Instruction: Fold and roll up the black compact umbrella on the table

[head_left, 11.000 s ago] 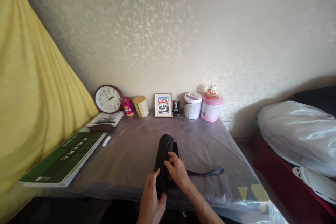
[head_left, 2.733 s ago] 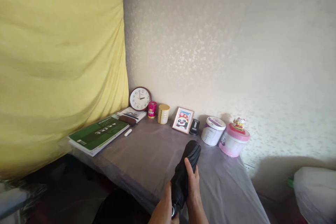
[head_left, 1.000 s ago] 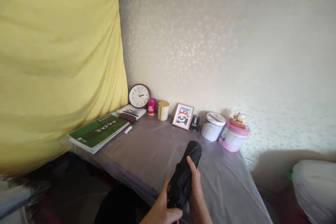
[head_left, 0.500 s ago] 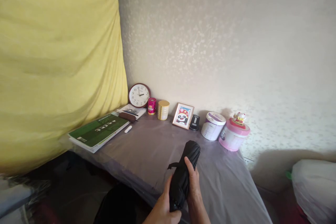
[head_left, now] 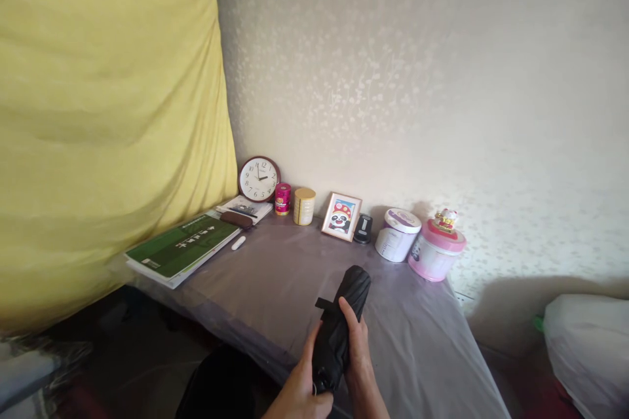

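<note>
A folded black umbrella [head_left: 334, 340] is held above the near part of the table, its far end tilted up and to the right. My left hand [head_left: 302, 383] grips the lower end, with the thumb along its left side. My right hand [head_left: 360, 347] wraps the right side around the middle, thumb lying on the fabric. A short black strap [head_left: 325, 304] sticks out loose to the left of the umbrella, just above the thumbs. The fingers behind the umbrella are hidden.
Along the wall stand a round clock [head_left: 259, 179], a pink can [head_left: 282, 199], a yellow tin [head_left: 304, 207], a framed panda picture [head_left: 341, 217], a black stapler-like object [head_left: 363, 229], a white-purple tub [head_left: 398, 236] and a pink tub [head_left: 436, 252]. A green book [head_left: 184, 245] lies left.
The umbrella and both hands have shifted slightly left and down in view. The strap now sticks out straighter and flatter. Both hands keep their hold.
</note>
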`<action>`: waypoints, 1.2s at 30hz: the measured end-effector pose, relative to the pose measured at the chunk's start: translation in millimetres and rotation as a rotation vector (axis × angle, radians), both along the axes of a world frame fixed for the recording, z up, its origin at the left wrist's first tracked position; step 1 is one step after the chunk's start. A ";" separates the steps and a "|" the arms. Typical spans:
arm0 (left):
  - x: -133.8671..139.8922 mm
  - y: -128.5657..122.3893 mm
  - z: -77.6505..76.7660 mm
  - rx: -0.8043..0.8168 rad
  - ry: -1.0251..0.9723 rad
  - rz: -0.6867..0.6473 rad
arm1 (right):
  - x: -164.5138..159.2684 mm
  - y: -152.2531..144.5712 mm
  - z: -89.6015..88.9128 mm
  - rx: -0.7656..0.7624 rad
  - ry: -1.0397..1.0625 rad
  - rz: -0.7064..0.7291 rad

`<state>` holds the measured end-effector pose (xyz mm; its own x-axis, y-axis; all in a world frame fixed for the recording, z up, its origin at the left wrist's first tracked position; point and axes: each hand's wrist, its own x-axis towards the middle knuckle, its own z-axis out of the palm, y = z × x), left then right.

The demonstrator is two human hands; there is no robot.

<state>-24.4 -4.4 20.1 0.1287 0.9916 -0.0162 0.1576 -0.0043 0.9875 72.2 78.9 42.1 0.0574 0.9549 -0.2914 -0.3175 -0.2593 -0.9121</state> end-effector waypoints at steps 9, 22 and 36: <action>3.9 -4.8 12.5 -0.096 0.641 0.047 | 0.7 5.1 -15.3 0.091 -0.070 -0.075; -0.4 10.6 7.7 0.078 0.403 0.156 | 18.1 9.7 -23.6 0.251 -0.380 -0.080; 0.9 16.1 -3.0 -0.023 0.974 0.051 | 40.2 15.5 -54.3 0.851 -0.717 0.203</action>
<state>-23.5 11.7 17.0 0.0060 0.9937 -0.1122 0.9046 0.0424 0.4241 112.4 94.4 -12.1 -0.2288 0.8376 0.4961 0.3275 0.5461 -0.7710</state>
